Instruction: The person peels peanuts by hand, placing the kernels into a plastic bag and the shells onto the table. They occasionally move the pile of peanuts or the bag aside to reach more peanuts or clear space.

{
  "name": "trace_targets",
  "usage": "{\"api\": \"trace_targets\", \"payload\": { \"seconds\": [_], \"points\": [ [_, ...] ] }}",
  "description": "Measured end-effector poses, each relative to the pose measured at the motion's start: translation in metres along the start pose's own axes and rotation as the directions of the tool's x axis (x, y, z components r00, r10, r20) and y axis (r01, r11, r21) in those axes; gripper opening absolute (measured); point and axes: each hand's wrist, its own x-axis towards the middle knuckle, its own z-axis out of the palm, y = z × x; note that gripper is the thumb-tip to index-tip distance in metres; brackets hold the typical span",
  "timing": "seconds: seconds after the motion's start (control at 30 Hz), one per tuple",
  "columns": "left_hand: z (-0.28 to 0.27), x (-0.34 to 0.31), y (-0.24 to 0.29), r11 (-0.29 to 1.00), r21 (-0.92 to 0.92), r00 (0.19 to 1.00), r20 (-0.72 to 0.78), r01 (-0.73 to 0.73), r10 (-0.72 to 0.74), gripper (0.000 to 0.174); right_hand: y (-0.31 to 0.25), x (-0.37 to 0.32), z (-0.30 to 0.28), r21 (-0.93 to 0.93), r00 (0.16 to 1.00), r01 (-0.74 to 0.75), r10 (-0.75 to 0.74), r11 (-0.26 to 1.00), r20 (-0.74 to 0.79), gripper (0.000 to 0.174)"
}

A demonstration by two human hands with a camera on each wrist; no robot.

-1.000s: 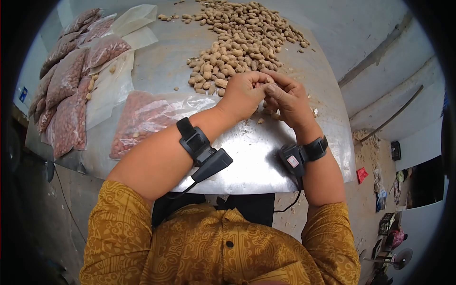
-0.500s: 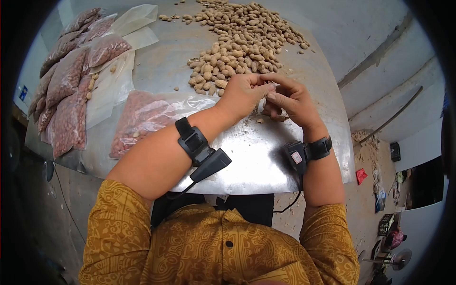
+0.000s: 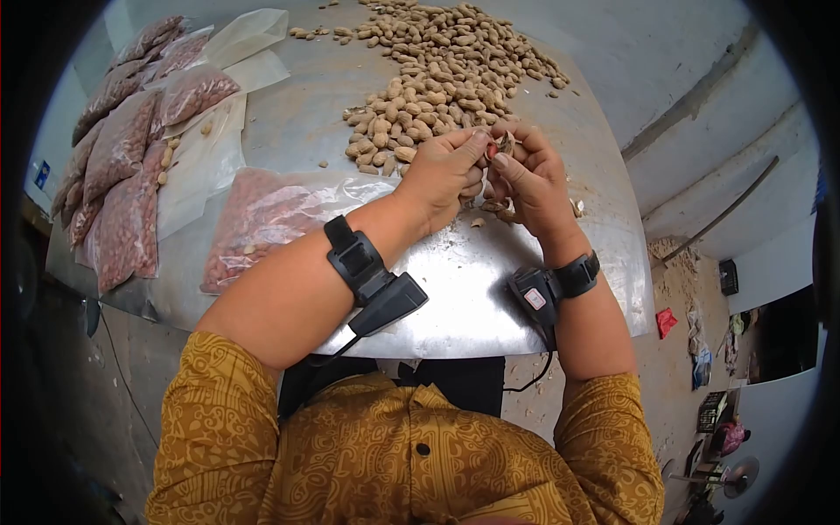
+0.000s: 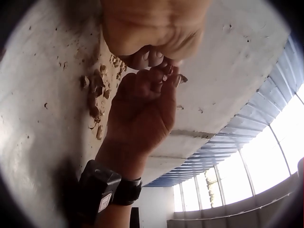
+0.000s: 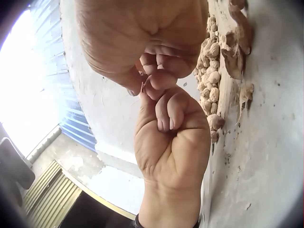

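Note:
Both hands meet at the near edge of the unshelled peanut pile [image 3: 437, 96]. The right hand [image 3: 538, 188] pinches a split peanut shell [image 3: 507, 143] between thumb and fingers, with a red kernel [image 3: 492, 151] showing in it. From the other side, the left hand [image 3: 440, 182] pinches at the same peanut with thumb and forefinger, its other fingers curled. In the right wrist view the left hand [image 5: 173, 142] and right hand [image 5: 142, 38] touch at their fingertips, mostly hiding the peanut. Broken shells [image 5: 233, 59] lie beneath the hands.
A plastic bag of red kernels [image 3: 254, 223] lies left of the hands on the metal table [image 3: 455, 306]. Several filled bags [image 3: 122, 149] are stacked at the far left, beside flat plastic bags [image 3: 206, 166]. Shell bits [image 3: 577, 207] lie right of the right hand.
The fingertips have parted slightly and turned, bringing the split shell and red kernel into sight. The left hand has shifted a little lower and its knuckles have rotated; the right wrist has swung inward.

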Motion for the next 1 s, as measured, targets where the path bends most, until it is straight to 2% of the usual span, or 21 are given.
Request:
{"api": "trace_targets", "payload": {
  "seconds": [0.07, 0.17, 0.27, 0.37, 0.47, 0.63, 0.67, 0.73, 0.87, 0.93, 1.0],
  "points": [
    [-0.001, 0.001, 0.000, 0.997, -0.064, 1.000, 0.005, 0.031, -0.031, 0.019, 0.001, 0.001, -0.004, -0.053, 1.000, -0.019, 0.019, 0.998, -0.006, 0.034],
    [-0.005, 0.003, -0.001, 0.985, -0.153, 0.997, 0.025, 0.081, -0.078, 0.020, 0.001, 0.001, -0.002, -0.088, 0.998, 0.041, -0.044, 0.995, -0.038, 0.028],
    [-0.007, 0.004, -0.001, 0.963, -0.232, 0.990, 0.031, 0.139, -0.136, 0.020, 0.006, 0.003, -0.004, -0.266, 0.974, 0.204, -0.222, 0.942, -0.040, 0.025],
    [-0.009, 0.005, -0.002, 0.938, -0.295, 0.982, 0.018, 0.184, -0.187, 0.018, 0.004, 0.004, -0.011, -0.591, 0.921, 0.347, -0.385, 0.728, 0.065, 0.025],
    [-0.013, 0.007, -0.003, 0.906, -0.358, 0.968, -0.021, 0.225, -0.249, 0.015, 0.001, 0.003, -0.005, -0.632, 0.886, 0.426, -0.440, 0.648, 0.146, 0.026],
    [-0.008, 0.005, 0.004, 0.858, -0.458, 0.945, -0.099, 0.234, -0.311, 0.021, 0.001, 0.001, -0.004, -0.638, 0.906, 0.389, -0.403, 0.664, 0.133, 0.028],
    [-0.010, 0.005, 0.002, 0.857, -0.456, 0.951, -0.067, 0.241, -0.303, 0.020, 0.001, 0.001, -0.003, -0.640, 0.910, 0.377, -0.397, 0.669, 0.122, 0.028],
    [-0.013, 0.006, 0.001, 0.856, -0.450, 0.958, -0.004, 0.255, -0.287, 0.017, 0.004, 0.001, -0.004, -0.636, 0.920, 0.345, -0.382, 0.690, 0.084, 0.029],
    [-0.005, 0.005, 0.001, 0.911, -0.353, 0.962, -0.085, 0.215, -0.260, 0.013, 0.005, 0.002, -0.005, -0.625, 0.932, 0.308, -0.359, 0.717, 0.048, 0.029],
    [0.001, 0.004, 0.001, 0.927, -0.328, 0.956, -0.162, 0.182, -0.245, 0.011, 0.006, 0.003, -0.002, -0.599, 0.918, 0.362, -0.384, 0.714, 0.098, 0.029],
    [0.001, 0.002, -0.002, 0.956, -0.250, 0.975, -0.118, 0.154, -0.188, 0.011, 0.005, 0.003, 0.002, -0.603, 0.914, 0.381, -0.383, 0.701, 0.132, 0.029]
  ]
}}
